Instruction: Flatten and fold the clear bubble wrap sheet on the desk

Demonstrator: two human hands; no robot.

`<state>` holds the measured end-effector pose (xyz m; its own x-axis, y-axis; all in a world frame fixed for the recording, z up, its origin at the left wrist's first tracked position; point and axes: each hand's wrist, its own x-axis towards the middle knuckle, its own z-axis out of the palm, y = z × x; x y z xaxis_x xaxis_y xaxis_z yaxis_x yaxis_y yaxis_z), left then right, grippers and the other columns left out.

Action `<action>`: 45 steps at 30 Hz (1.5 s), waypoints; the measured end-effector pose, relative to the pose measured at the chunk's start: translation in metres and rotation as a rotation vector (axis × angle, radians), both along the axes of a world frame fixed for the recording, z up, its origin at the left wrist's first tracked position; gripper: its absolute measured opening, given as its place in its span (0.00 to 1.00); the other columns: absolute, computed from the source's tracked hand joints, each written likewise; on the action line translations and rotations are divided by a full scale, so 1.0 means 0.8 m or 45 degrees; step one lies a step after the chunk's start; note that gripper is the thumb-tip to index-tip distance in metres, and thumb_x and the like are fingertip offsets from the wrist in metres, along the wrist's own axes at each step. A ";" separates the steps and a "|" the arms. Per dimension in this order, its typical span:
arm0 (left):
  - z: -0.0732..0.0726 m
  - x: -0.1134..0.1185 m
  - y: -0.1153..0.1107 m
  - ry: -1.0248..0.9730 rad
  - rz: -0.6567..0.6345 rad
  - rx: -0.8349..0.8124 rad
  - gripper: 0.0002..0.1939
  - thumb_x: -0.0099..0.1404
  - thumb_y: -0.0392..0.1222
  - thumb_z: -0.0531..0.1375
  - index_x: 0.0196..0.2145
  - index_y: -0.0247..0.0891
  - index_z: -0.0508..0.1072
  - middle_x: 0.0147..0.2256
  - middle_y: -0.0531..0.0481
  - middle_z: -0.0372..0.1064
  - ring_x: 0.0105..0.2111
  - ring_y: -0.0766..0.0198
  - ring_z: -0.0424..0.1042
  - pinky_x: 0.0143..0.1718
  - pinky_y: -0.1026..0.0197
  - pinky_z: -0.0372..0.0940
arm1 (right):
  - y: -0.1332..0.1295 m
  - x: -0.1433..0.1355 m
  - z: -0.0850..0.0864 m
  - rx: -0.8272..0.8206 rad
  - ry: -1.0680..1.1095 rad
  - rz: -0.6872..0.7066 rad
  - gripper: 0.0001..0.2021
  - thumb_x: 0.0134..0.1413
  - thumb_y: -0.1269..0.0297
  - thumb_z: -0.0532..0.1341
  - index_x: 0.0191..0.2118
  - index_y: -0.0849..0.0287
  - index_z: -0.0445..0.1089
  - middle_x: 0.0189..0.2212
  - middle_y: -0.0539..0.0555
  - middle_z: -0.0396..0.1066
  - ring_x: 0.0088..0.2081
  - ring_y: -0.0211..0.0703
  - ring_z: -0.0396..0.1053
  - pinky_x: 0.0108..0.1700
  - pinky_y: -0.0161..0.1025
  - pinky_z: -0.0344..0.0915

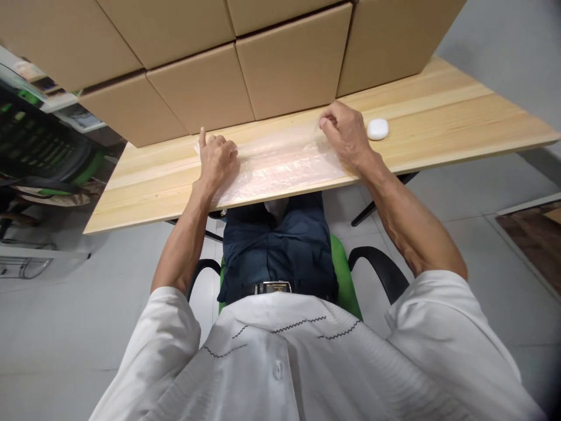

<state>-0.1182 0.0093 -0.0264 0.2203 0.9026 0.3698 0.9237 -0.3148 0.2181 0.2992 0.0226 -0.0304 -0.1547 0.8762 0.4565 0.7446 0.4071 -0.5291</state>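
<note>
A clear, shiny sheet of thin plastic lies flat along the front part of the wooden table. At its left end, my left hand has its fingers curled on the plastic, with one finger raised. My right hand pinches the plastic near its upper right corner, fingers folded in. Just to the right of that hand sits a small white rounded case, untouched.
Several brown cardboard boxes are stacked along the back of the wooden table. A green chair with black armrests is under me. Another dark and green chair stands at the left.
</note>
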 end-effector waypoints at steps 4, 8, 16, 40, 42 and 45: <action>0.003 0.008 -0.032 -0.048 0.001 0.042 0.14 0.84 0.52 0.61 0.54 0.49 0.86 0.49 0.41 0.80 0.71 0.31 0.78 0.93 0.10 0.31 | -0.032 0.006 0.002 -0.003 -0.061 0.061 0.24 0.87 0.48 0.52 0.68 0.42 0.83 0.66 0.64 0.87 0.70 0.72 0.81 0.78 0.72 0.76; -0.001 0.016 -0.060 -0.054 0.009 0.030 0.14 0.83 0.51 0.60 0.52 0.49 0.85 0.50 0.41 0.81 0.67 0.36 0.79 0.94 0.11 0.31 | -0.067 0.011 -0.001 0.000 -0.119 0.150 0.25 0.87 0.46 0.56 0.75 0.43 0.80 0.68 0.65 0.85 0.73 0.76 0.79 0.78 0.75 0.76; -0.009 0.033 -0.102 0.045 0.024 0.137 0.09 0.82 0.41 0.59 0.48 0.48 0.81 0.50 0.44 0.82 0.60 0.45 0.81 0.94 0.09 0.37 | -0.088 0.026 -0.034 0.063 -0.220 0.178 0.27 0.81 0.54 0.60 0.79 0.41 0.78 0.70 0.64 0.83 0.76 0.77 0.77 0.80 0.83 0.74; -0.058 0.035 -0.156 0.052 -0.049 0.229 0.10 0.84 0.44 0.58 0.46 0.48 0.80 0.47 0.44 0.84 0.53 0.47 0.83 0.93 0.18 0.55 | -0.099 0.053 -0.089 0.227 -0.415 0.110 0.15 0.80 0.64 0.59 0.57 0.53 0.84 0.60 0.67 0.88 0.62 0.69 0.83 0.64 0.64 0.81; -0.057 0.031 -0.147 0.082 -0.059 0.214 0.10 0.84 0.44 0.58 0.46 0.48 0.80 0.48 0.44 0.84 0.54 0.46 0.83 0.93 0.21 0.56 | -0.097 0.050 -0.088 0.270 -0.433 0.105 0.16 0.80 0.67 0.58 0.58 0.55 0.84 0.59 0.67 0.88 0.60 0.68 0.84 0.64 0.62 0.81; -0.047 0.027 -0.127 0.147 -0.068 0.164 0.07 0.82 0.43 0.60 0.47 0.48 0.80 0.51 0.43 0.86 0.58 0.45 0.83 0.93 0.22 0.55 | -0.091 0.044 -0.081 0.286 -0.432 0.091 0.17 0.79 0.69 0.57 0.58 0.56 0.84 0.59 0.68 0.88 0.60 0.68 0.84 0.62 0.62 0.81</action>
<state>-0.0964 -0.0924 -0.0637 0.3146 0.8353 0.4509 0.9214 -0.3829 0.0667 0.3342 -0.0504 -0.0949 -0.3861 0.7423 0.5476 0.8272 0.5413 -0.1505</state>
